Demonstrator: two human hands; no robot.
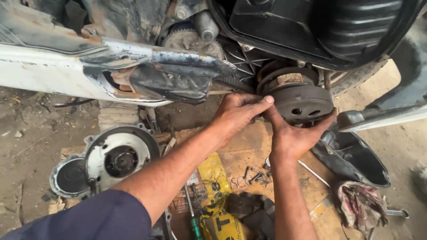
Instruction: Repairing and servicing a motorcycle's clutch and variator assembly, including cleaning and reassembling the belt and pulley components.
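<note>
under scooter, both hands [267, 122] gripping clutch drum [302, 103]

The round clutch drum [303, 103] is dark matt metal, dusty and greasy, with a rusty brown core behind it. The engine cover [116, 156] at the left edge of the rough wooden board [242, 149] is dull grey cast metal with a paler worn face. The rag [360, 205] is stained cloth; the tray [356, 162] is black, slightly glossy plastic.
</note>
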